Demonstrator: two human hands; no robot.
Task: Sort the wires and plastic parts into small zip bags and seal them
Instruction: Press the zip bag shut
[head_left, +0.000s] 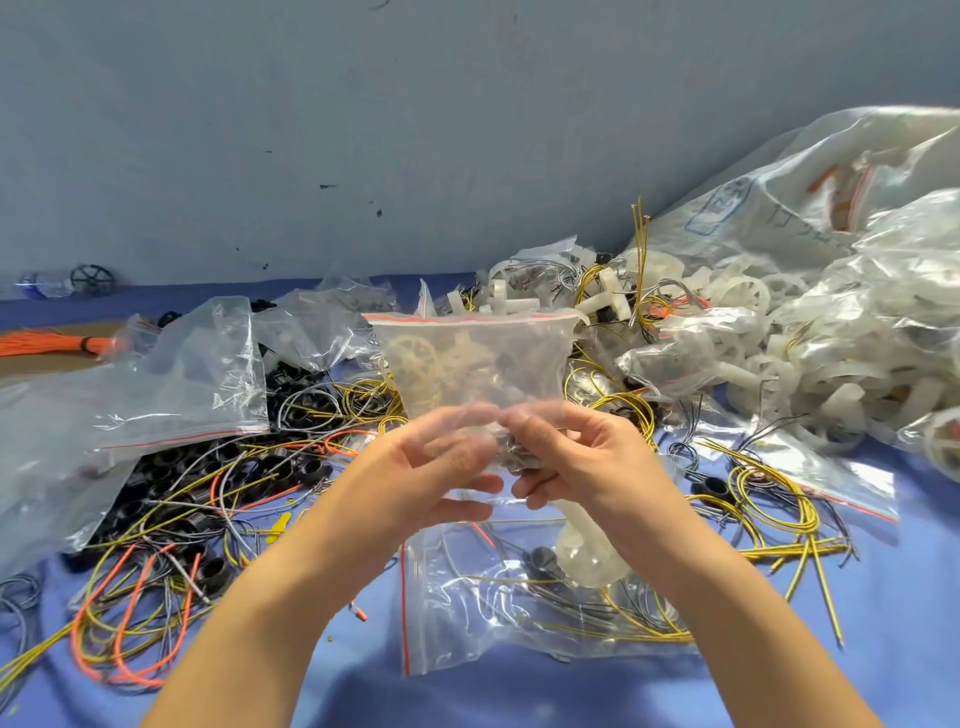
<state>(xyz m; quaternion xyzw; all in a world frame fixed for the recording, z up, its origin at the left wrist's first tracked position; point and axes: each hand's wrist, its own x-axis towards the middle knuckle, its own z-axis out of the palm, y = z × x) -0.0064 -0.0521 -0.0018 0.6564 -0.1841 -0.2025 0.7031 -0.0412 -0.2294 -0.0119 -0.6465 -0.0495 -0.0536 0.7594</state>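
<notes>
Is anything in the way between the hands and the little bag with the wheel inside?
No, nothing visible. The left hand and the right hand both grip the small zip bag by its lower part.

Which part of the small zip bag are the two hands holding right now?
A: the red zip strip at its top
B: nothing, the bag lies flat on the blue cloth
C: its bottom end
C: the left hand and the right hand pinch the lower end of the zip bag, while its red zip strip sits at the top, clear of both.
</notes>
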